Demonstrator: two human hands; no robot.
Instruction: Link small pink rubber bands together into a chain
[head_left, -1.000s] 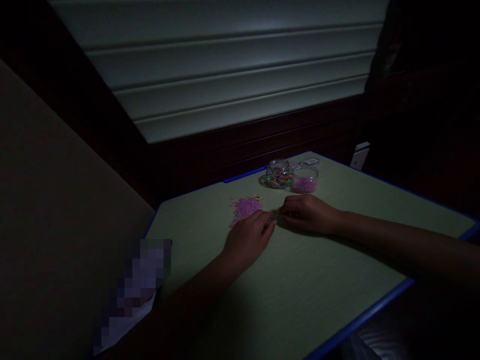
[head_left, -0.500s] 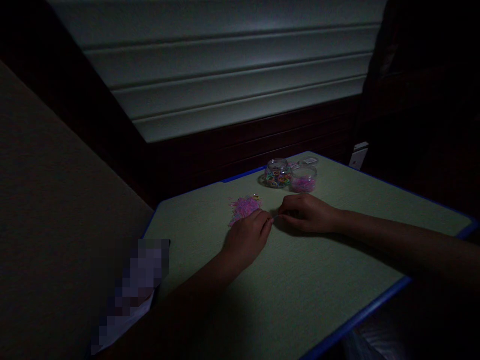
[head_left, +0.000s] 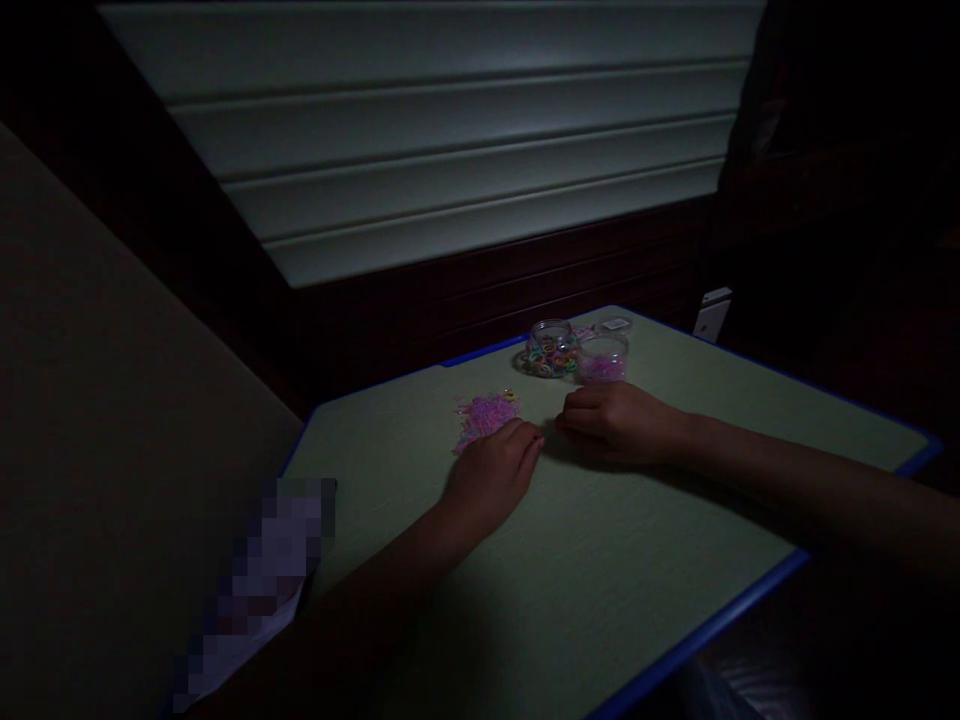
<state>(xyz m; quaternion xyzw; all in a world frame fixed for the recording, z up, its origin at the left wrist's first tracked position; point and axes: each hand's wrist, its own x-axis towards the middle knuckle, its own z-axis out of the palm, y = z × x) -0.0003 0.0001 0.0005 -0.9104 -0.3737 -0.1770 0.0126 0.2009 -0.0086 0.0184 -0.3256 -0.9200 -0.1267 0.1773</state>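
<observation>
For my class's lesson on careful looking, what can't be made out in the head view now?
Head view, all:
Anything in the left hand or right hand: hidden by fingers.
Near edge of pink pile: behind left hand.
White label: too small to read.
Left-side object: pixelated.

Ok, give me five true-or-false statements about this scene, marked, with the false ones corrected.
1. The pink pile lies nearer the left hand than the right hand. True.
2. The two hands are touching. False: a gap shows between them.
3. Two clear jars stand beyond the right hand. True.
4. The table has a red edging. False: the edging is blue.
5. Multicoloured rings are inside one jar. True.
</observation>
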